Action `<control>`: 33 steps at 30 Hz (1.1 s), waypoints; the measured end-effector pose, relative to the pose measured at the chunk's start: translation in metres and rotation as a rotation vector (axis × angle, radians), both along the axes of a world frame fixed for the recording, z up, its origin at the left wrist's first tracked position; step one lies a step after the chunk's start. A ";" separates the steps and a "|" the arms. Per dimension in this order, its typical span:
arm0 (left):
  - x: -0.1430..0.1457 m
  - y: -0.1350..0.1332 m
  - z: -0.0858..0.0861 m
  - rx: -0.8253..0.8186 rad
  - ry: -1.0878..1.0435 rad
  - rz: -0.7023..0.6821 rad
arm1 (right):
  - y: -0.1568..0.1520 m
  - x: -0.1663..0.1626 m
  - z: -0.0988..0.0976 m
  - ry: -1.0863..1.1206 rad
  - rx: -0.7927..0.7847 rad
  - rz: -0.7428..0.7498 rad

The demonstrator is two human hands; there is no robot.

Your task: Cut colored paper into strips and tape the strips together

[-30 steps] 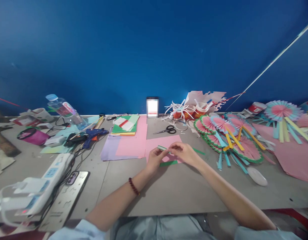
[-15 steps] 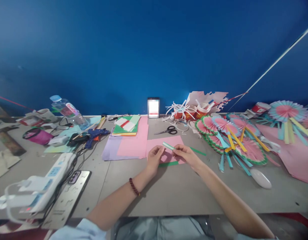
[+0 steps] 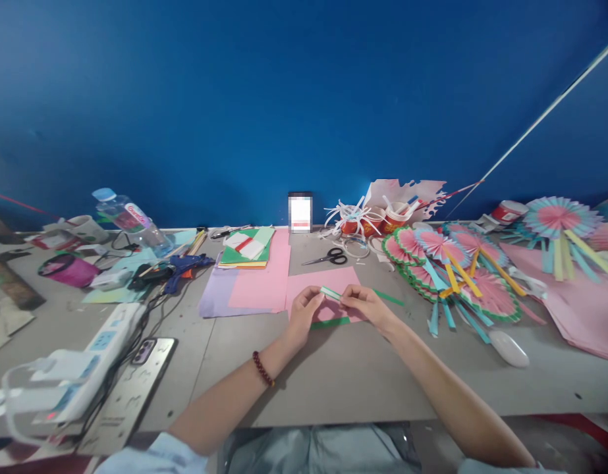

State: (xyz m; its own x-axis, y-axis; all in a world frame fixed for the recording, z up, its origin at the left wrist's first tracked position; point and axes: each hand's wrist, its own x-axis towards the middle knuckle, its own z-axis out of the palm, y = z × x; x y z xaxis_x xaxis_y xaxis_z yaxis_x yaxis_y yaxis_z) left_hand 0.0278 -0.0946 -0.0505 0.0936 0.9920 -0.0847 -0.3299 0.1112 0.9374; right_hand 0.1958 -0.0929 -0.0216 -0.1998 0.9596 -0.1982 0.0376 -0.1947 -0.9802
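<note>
My left hand (image 3: 304, 309) and my right hand (image 3: 365, 304) meet over a pink paper sheet (image 3: 308, 283) in the middle of the grey table (image 3: 333, 375). Both pinch a narrow light green paper strip (image 3: 330, 293) between fingertips, one hand at each end. A darker green strip (image 3: 331, 322) lies on the table just under my hands, and another green strip (image 3: 390, 298) lies to the right of my right hand. Black scissors (image 3: 331, 257) rest a little beyond the pink sheet.
A pile of pink and green paper fans (image 3: 452, 270) with coloured strips fills the right side. Stacked coloured paper (image 3: 249, 253), a glue gun (image 3: 185, 266), a water bottle (image 3: 128, 217), a power strip (image 3: 81, 368) and a phone (image 3: 145, 352) sit on the left. Red cups (image 3: 377, 220) stand at the back.
My hands have stayed over the pink sheet. The light green strip shifted slightly between my fingertips and sits a little lower than half a second ago.
</note>
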 end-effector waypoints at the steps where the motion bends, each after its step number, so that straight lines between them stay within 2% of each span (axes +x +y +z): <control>1: 0.000 0.000 0.000 -0.008 0.009 0.012 | 0.001 0.001 -0.001 -0.015 0.005 0.004; 8: 0.000 -0.001 0.004 -0.044 0.035 0.034 | 0.003 0.005 -0.009 -0.033 0.016 0.014; 15: -0.001 -0.001 0.006 -0.031 0.032 0.069 | 0.004 0.005 -0.007 -0.039 0.074 -0.009; 19: -0.001 -0.001 0.004 -0.025 0.056 0.054 | 0.004 0.006 -0.009 -0.130 0.110 -0.025; 22: -0.001 -0.001 0.003 -0.027 0.064 0.039 | 0.002 0.005 -0.011 -0.318 0.289 -0.111; 25: -0.001 -0.001 0.004 -0.031 0.072 0.044 | -0.002 0.003 -0.009 -0.494 0.604 -0.272; 27: 0.001 -0.001 0.004 -0.030 0.084 0.044 | -0.005 0.001 -0.008 -0.547 0.781 -0.315; 30: 0.003 -0.002 0.004 -0.025 0.075 0.017 | -0.008 -0.004 -0.008 -0.598 0.959 -0.259; 33: 0.005 -0.004 0.003 -0.025 0.047 -0.010 | -0.011 -0.008 -0.009 -0.661 1.042 -0.156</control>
State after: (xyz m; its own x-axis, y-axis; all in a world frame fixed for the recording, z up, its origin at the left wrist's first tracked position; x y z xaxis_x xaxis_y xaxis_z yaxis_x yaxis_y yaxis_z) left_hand 0.0332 -0.0988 -0.0479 0.0986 0.9886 -0.1136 -0.2846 0.1374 0.9488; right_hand 0.1875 -0.1043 -0.0309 -0.2220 0.7244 0.6526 0.6290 0.6178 -0.4718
